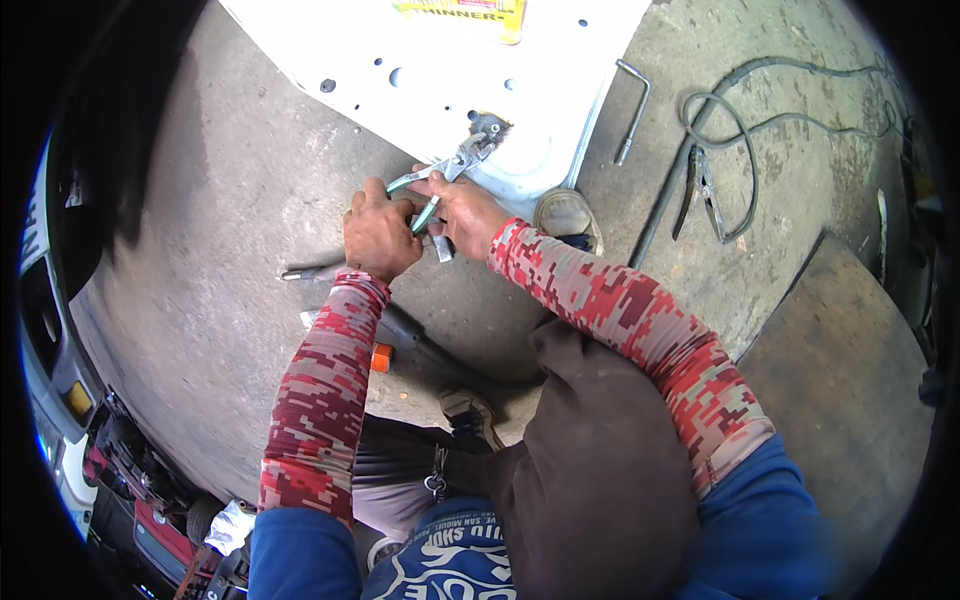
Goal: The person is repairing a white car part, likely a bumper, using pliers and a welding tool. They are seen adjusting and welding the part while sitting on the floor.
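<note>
Both my hands are on a pair of locking pliers (460, 160) with pale green handles. My left hand (383, 232) is closed around one handle end, and my right hand (466, 214) grips from the other side. The jaws reach onto a small metal piece (488, 128) at a dark, scorched spot on a white metal panel (450, 80) with several holes. Whether the jaws are clamped is too small to tell. Just below my fingers, a short flat metal piece (443, 247) shows; what supports it is hidden.
A yellow container (480, 18) lies on the panel's far part. To the right are an L-shaped wrench (632, 115), a looped cable (745, 130) with a clamp (705, 190), and a brown sheet (840, 330). A dark hose-like thing (440, 355) and an orange piece (381, 357) lie near my feet.
</note>
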Action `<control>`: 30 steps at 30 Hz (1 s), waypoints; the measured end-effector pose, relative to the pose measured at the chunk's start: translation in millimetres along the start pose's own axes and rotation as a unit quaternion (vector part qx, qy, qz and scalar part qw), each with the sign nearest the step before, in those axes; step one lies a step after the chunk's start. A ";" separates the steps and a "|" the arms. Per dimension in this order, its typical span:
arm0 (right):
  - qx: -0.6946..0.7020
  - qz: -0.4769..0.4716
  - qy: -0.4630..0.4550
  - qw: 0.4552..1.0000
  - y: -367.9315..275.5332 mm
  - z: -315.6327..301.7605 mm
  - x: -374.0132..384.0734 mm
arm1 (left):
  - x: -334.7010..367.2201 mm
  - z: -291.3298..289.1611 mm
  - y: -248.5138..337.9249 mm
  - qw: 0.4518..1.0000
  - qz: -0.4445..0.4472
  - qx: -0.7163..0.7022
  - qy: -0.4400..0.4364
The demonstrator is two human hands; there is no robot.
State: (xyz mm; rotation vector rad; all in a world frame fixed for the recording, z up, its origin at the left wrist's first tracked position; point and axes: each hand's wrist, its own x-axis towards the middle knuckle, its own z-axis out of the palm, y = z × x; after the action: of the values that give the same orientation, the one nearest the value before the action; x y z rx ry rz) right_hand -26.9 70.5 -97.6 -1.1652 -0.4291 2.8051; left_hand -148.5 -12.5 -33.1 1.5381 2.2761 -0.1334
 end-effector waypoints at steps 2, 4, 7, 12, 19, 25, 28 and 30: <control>-0.025 0.001 -0.010 1.000 0.4 -2.3 -0.6 | 0.1 5.7 -1.6 1.000 0.001 0.000 0.000; -0.048 -0.003 -0.005 0.999 0.1 -3.6 -1.4 | -0.4 9.4 -2.1 1.000 0.001 0.001 0.000; -0.064 0.000 0.005 0.998 -0.2 -3.2 -2.5 | -2.0 13.4 0.4 1.000 -0.017 0.006 0.004; -0.065 0.003 0.017 0.998 -0.9 -2.5 -5.1 | -5.9 20.6 7.5 0.999 -0.043 -0.009 0.013; -0.086 0.024 0.040 0.995 -3.0 -2.9 -8.9 | -9.4 25.1 14.6 0.998 -0.064 -0.002 0.005; -0.081 0.021 0.033 0.996 -6.8 -4.3 -11.2 | -6.6 29.5 3.7 0.999 -0.028 0.010 0.017; -0.135 0.051 -0.001 0.990 -9.4 -8.0 -17.9 | -2.6 32.0 -6.6 0.999 -0.002 0.004 0.037; -0.183 0.090 0.006 0.979 -10.4 -12.3 -26.1 | 0.6 32.4 -12.3 0.999 0.012 0.001 0.041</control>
State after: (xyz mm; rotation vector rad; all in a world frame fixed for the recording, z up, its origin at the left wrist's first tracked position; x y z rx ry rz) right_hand -0.1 78.7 -85.1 -1.3452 -0.9148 2.9524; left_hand -151.3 -26.2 -64.8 1.5988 2.3205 -0.0658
